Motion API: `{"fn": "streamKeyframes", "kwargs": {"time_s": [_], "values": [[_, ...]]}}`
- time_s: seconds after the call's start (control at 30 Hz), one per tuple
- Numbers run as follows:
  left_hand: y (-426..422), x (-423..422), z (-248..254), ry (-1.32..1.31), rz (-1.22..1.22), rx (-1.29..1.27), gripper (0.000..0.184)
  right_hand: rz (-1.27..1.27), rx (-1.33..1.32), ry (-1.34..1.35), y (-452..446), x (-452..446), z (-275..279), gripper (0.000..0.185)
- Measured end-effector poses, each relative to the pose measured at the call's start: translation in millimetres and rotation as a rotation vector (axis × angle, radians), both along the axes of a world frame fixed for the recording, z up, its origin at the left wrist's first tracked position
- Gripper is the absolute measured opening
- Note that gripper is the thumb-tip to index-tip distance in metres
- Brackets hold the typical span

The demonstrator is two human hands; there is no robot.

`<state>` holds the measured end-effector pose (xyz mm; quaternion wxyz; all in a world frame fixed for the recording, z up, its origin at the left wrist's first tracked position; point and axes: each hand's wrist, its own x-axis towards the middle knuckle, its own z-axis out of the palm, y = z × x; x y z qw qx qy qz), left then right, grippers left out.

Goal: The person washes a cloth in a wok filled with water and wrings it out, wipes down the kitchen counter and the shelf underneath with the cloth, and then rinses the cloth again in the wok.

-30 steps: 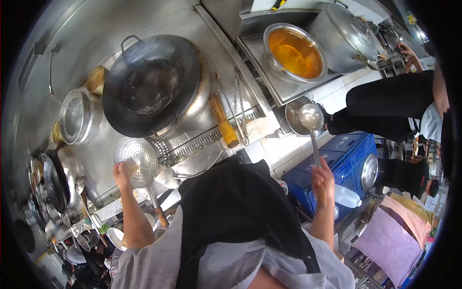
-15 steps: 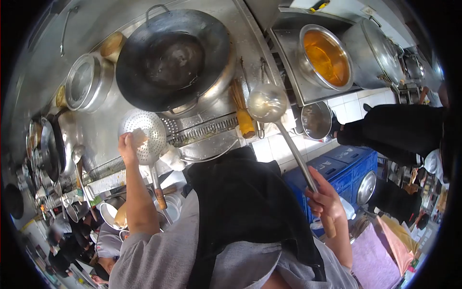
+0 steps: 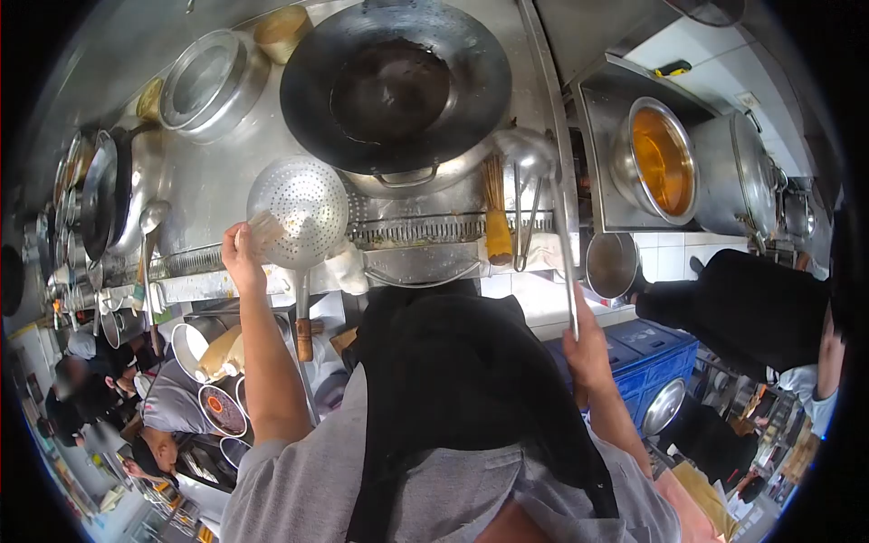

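My right hand [image 3: 590, 351] is closed round the long handle of a metal ladle [image 3: 563, 226]. The ladle's bowl is raised near the wok's right rim, slightly smeared by motion. My left hand [image 3: 243, 258] pinches a small, pale brown, see-through-looking piece [image 3: 264, 232] whose kind I cannot make out. That piece overlaps the left edge of a perforated skimmer [image 3: 299, 206] with a wooden handle, which rests at the stove's front edge. A large dark wok [image 3: 394, 86] with a little liquid in its bottom sits on the stove beyond both hands.
Right of the wok lie a bamboo brush [image 3: 497, 217] with a yellow grip and another long-handled tool. A steel bowl of orange liquid [image 3: 665, 158] stands farther right, above blue crates [image 3: 634, 357]. Lidded metal pots [image 3: 208, 81] stand left. A person in black [image 3: 733, 308] is at the right.
The view has shifted, so the stove appears farther right. The ladle's bowl has swung toward the wok and its handle stands more upright. My left hand still pinches the small piece.
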<state>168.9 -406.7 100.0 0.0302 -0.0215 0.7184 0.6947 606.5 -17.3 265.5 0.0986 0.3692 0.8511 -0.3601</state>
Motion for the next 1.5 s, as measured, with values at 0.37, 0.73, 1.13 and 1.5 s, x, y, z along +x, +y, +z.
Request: {"fn": "streamKeyframes", "kwargs": {"time_s": [0.37, 0.73, 1.13, 1.5], "values": [[-10.1, 2.2, -12.0, -0.062, -0.057, 0.019, 0.021, 0.094, 0.02, 0.276, 52.6, -150.6, 7.1, 0.079], [-48.3, -17.0, -7.3, -0.104, -0.035, 0.111, 0.017, 0.086, -0.467, 0.102, 28.5, -273.8, -6.8, 0.077], [-1.4, 0.8, 12.3, -0.235, -0.234, 0.007, 0.023, 0.556, -0.419, 0.478, -109.9, -631.1, -52.4, 0.08], [-14.8, 17.1, 58.0, -0.329, -0.216, 0.13, 0.025, -0.12, -2.124, -0.109, -183.9, -752.9, -71.9, 0.016]]}}
